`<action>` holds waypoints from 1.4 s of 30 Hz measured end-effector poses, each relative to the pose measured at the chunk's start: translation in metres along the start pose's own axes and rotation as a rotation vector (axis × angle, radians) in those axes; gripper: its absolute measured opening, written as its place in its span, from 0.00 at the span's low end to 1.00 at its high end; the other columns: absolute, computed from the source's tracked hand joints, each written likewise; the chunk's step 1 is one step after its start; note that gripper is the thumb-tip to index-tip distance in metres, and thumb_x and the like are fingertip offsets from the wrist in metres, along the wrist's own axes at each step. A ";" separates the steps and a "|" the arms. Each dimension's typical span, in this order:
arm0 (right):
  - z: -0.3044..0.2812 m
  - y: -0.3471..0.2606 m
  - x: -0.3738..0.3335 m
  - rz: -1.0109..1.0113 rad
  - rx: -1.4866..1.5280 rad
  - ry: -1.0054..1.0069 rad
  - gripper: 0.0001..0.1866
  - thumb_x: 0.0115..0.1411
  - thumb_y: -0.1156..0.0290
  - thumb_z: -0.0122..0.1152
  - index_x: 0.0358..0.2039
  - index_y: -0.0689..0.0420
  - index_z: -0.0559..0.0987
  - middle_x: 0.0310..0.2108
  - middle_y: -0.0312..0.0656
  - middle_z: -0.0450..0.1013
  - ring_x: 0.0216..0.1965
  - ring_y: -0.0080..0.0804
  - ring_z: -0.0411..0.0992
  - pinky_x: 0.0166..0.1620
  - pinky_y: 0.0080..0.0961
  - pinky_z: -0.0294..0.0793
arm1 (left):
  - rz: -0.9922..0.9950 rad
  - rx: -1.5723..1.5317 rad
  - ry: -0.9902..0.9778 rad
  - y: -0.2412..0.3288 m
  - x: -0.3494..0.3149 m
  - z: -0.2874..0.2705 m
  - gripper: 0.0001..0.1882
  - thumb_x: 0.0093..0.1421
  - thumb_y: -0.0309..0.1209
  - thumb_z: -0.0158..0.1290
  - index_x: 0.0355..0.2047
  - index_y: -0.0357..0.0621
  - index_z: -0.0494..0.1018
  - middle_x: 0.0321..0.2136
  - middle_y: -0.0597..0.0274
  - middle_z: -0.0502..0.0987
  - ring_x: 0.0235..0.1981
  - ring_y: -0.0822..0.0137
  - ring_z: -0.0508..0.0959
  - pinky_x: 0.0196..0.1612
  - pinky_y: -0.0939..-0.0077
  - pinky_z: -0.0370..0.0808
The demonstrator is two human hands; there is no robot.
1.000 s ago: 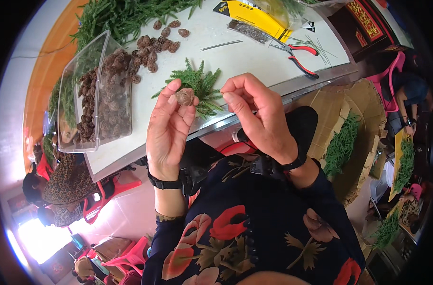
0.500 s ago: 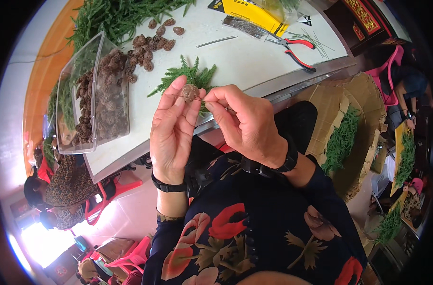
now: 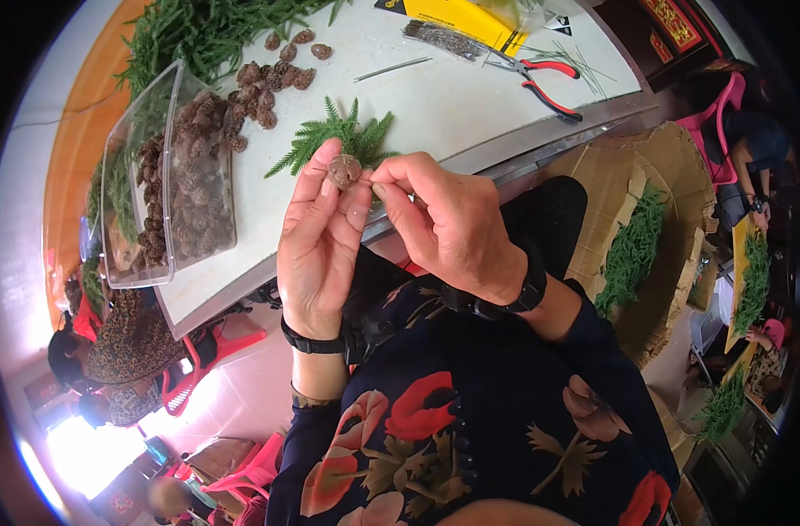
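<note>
A small brown pine cone (image 3: 344, 170) sits between the thumb and fingers of my left hand (image 3: 317, 250), palm turned up. Close to its right side, my right hand (image 3: 459, 230) pinches a thin wire (image 3: 367, 181) between thumb and forefinger. The wire runs to the cone; how far it goes round is too fine to make out. Just behind both hands, a green fern-like sprig (image 3: 365, 136) lies on the white table (image 3: 452, 110), partly covered by my fingers.
A clear plastic box (image 3: 174, 254) of pine cones stands at left, with loose cones (image 3: 264, 92) beside it. Red-handled pliers (image 3: 549, 88), cut wires (image 3: 391, 70) and a yellow package (image 3: 461, 22) lie farther back. Greenery fills a cardboard box (image 3: 672, 263) at right. Other people sit around.
The pine cone has turned a little in my left fingers. The wire that stretched across it now shows only as a short length toward my right fingertips, which are slightly nearer the cone.
</note>
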State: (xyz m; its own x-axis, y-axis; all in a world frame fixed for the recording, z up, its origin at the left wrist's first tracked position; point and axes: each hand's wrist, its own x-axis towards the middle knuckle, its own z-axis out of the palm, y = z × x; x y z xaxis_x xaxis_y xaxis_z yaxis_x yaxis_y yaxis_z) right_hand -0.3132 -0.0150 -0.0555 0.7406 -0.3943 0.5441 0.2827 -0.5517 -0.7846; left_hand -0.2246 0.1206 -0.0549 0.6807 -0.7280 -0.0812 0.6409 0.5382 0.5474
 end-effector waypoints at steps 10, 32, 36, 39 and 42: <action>0.002 0.005 -0.004 0.060 0.003 -0.020 0.06 0.58 0.81 0.59 0.36 0.62 0.74 0.24 0.42 0.75 0.20 0.29 0.74 0.23 0.21 0.71 | 0.077 0.233 0.150 -0.012 -0.002 0.005 0.19 0.67 0.21 0.44 0.58 0.35 0.63 0.48 0.55 0.73 0.50 0.67 0.74 0.55 0.74 0.73; 0.000 0.008 -0.011 0.071 0.012 0.015 0.05 0.57 0.81 0.59 0.32 0.61 0.73 0.22 0.42 0.74 0.20 0.36 0.75 0.23 0.24 0.70 | 0.135 0.234 0.084 -0.018 0.001 0.000 0.06 0.67 0.25 0.47 0.43 0.41 0.68 0.45 0.54 0.71 0.47 0.66 0.73 0.52 0.72 0.73; 0.004 0.009 -0.011 0.036 0.038 0.053 0.05 0.57 0.80 0.60 0.32 0.60 0.73 0.22 0.43 0.74 0.20 0.36 0.75 0.23 0.25 0.70 | 0.137 0.227 0.065 -0.021 0.000 -0.003 0.06 0.68 0.27 0.46 0.44 0.41 0.68 0.45 0.53 0.71 0.46 0.66 0.73 0.51 0.72 0.73; 0.004 0.008 -0.011 0.025 0.032 0.056 0.05 0.57 0.80 0.61 0.33 0.60 0.73 0.22 0.43 0.74 0.20 0.36 0.75 0.23 0.25 0.70 | 0.150 0.256 0.052 -0.023 0.000 -0.002 0.07 0.68 0.28 0.46 0.44 0.41 0.68 0.45 0.53 0.71 0.45 0.66 0.72 0.51 0.72 0.73; 0.003 0.008 -0.014 0.015 0.031 0.058 0.05 0.57 0.79 0.61 0.33 0.60 0.74 0.22 0.43 0.74 0.20 0.36 0.75 0.23 0.25 0.70 | 0.173 0.279 0.038 -0.025 -0.001 -0.001 0.06 0.68 0.28 0.46 0.43 0.42 0.68 0.44 0.53 0.71 0.44 0.66 0.72 0.50 0.72 0.73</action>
State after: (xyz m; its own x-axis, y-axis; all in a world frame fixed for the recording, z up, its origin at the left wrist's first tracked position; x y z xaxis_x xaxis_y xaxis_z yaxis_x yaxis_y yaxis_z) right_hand -0.3190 -0.0115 -0.0704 0.7087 -0.4451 0.5474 0.2911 -0.5223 -0.8015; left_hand -0.2406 0.1087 -0.0693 0.7871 -0.6168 0.0048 0.3963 0.5115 0.7624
